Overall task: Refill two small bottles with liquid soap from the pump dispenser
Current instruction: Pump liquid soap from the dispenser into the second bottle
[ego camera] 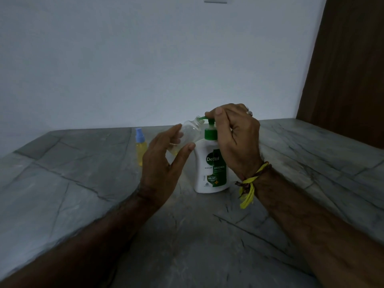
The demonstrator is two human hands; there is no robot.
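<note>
Left hand [164,156] grips the tilted bottle [188,135] mid-frame, my right hand [234,134] clamps the pump [209,121]; nozzle barely in, soap might dribble down.

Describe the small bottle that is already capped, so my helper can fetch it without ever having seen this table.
On the grey stone table, find the white Dettol pump dispenser near the middle. To its left, apart from both hands, stands a small bottle. Unlike the clear uncapped bottle in the left hand, it holds yellow liquid under a pale blue spray cap.

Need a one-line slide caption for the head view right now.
Left hand tilts an uncapped clear bottle to the Dettol dispenser spout while the right hand holds the pump.
</note>
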